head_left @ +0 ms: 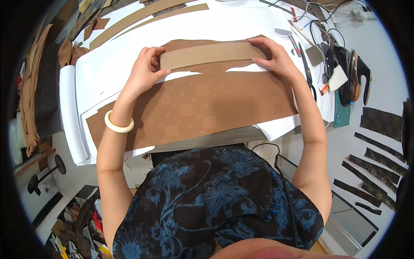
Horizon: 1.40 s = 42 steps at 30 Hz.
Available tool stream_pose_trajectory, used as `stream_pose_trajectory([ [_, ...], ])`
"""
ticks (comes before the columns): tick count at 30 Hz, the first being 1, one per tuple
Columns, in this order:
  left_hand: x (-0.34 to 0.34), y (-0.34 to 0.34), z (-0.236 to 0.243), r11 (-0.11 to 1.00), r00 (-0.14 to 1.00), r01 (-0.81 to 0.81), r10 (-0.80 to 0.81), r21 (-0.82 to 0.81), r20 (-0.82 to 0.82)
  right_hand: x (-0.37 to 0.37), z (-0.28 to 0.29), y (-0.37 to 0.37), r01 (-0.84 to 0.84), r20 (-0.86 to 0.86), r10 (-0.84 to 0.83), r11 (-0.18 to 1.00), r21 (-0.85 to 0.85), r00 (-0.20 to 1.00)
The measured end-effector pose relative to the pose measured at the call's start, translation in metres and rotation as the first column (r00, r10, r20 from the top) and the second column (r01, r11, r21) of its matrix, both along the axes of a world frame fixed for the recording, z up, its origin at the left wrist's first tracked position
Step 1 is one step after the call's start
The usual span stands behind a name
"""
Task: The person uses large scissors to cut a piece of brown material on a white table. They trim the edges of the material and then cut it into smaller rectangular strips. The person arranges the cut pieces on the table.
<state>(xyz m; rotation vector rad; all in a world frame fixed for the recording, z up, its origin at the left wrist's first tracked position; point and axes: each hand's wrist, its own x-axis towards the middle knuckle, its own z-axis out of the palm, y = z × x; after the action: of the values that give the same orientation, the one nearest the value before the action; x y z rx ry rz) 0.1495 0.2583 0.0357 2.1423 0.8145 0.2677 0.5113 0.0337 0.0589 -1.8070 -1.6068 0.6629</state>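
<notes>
A long tan strip (211, 56), of card or stiff leather, lies crosswise between my hands. My left hand (146, 71) is closed on its left end, thumb on the near edge and fingers curled at the far corner. At the other end my right hand (278, 58) grips the strip between thumb and fingers. Under and behind the strip shows a brown piece (189, 44) with a curved edge. Nearer to me a large brown patterned sheet (189, 110), of leather or cloth, lies flat below my wrists.
White paper (112, 64) covers the table, with a white roll (71, 112) at the left. Tan strips (151, 16) lie at the back. On the right are black scissors (307, 64), cables (317, 28), an iron-like tool (360, 77) and a green cutting mat (342, 111).
</notes>
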Motion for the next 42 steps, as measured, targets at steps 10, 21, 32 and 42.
stream_pose_trajectory([
  [10, -0.019, 0.018, -0.008, 0.946, 0.982, 0.051, 0.011, -0.322, 0.190, 0.006, -0.009, -0.007, 0.068, -0.060, -0.067, 0.997, 0.025, 0.996],
  [21, -0.017, 0.014, -0.006, 0.955, 0.987, 0.041, 0.007, -0.295, 0.159, 0.008, -0.006, -0.008, 0.007, 0.054, -0.015, 0.988, 0.153, 0.998],
  [32, -0.012, 0.008, -0.003, 0.977, 0.989, 0.020, 0.013, -0.213, 0.151, 0.006, -0.002, -0.009, 0.018, -0.044, -0.010, 0.981, 0.192, 0.999],
  [42, -0.015, 0.006, 0.004, 0.992, 0.993, 0.022, -0.007, -0.124, 0.117, 0.008, -0.010, -0.003, 0.016, -0.049, -0.008, 0.986, 0.165, 0.999],
])
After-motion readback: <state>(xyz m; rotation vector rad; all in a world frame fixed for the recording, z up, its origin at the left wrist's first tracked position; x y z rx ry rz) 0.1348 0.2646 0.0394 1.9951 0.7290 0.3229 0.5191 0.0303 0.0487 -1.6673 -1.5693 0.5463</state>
